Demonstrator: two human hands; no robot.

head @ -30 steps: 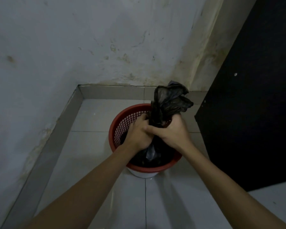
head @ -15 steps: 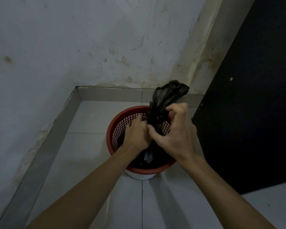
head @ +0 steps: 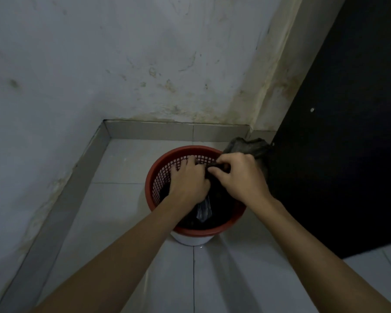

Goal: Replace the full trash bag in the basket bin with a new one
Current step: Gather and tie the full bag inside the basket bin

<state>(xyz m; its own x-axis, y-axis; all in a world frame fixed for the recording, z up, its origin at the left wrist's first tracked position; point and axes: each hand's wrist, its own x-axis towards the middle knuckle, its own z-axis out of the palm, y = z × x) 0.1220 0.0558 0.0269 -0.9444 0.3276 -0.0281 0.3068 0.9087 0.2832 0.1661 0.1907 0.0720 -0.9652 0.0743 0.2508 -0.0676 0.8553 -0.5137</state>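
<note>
A red basket bin (head: 155,175) with a mesh wall and white base stands on the tiled floor in a room corner. A black trash bag (head: 246,146) fills it; its gathered top is bent over to the right, past the rim. My left hand (head: 187,180) clamps the bag's neck over the bin's middle. My right hand (head: 239,176) pinches the twisted neck just to the right, fingertips almost touching the left hand. A shiny fold of the bag (head: 203,210) shows below my hands.
Stained white walls meet in a corner behind the bin, with a tiled skirting (head: 174,132) along the floor. A large black panel (head: 339,154) stands close on the right, almost touching the bin. Pale floor tiles (head: 127,168) lie to the left and in front.
The bag's top stood upright above my hands; now it is pulled down and over to the right. My right hand shifted from gripping the neck to pinching the twisted part.
</note>
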